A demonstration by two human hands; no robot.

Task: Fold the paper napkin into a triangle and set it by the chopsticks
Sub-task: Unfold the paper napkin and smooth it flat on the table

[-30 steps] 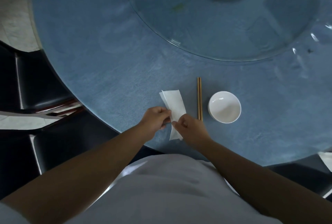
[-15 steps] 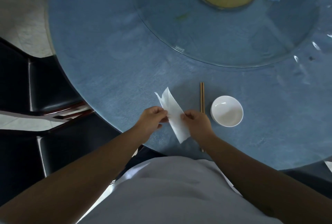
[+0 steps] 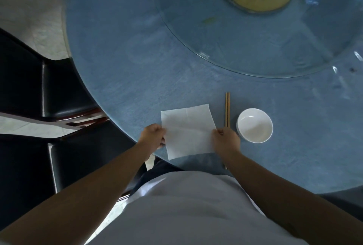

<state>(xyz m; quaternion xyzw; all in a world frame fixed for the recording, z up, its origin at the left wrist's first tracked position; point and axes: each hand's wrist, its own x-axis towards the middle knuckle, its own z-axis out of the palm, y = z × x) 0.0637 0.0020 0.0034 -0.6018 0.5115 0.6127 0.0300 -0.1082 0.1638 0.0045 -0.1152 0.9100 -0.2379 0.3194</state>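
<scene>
head view: the paper napkin is spread out as a near-square white sheet, thin and soft, with faint crease lines crossing its middle, held over the near edge of the table just left of the chopsticks. the left hand is closed in a pinch on the sheet's left edge, and the right hand is closed in a pinch on its right edge, drawing it flat between them. half a second ago the napkin was a narrow folded strip gripped between hands close together; now it is opened wide and the hands are apart. the chopsticks are a straight wooden pair lying side by side, their near ends hidden behind the right hand. just right of them sits a round, glossy white bowl. the table is round with a matt blue, grainy surface, and a clear glass turntable lies beyond. black chairs stand at left.
</scene>
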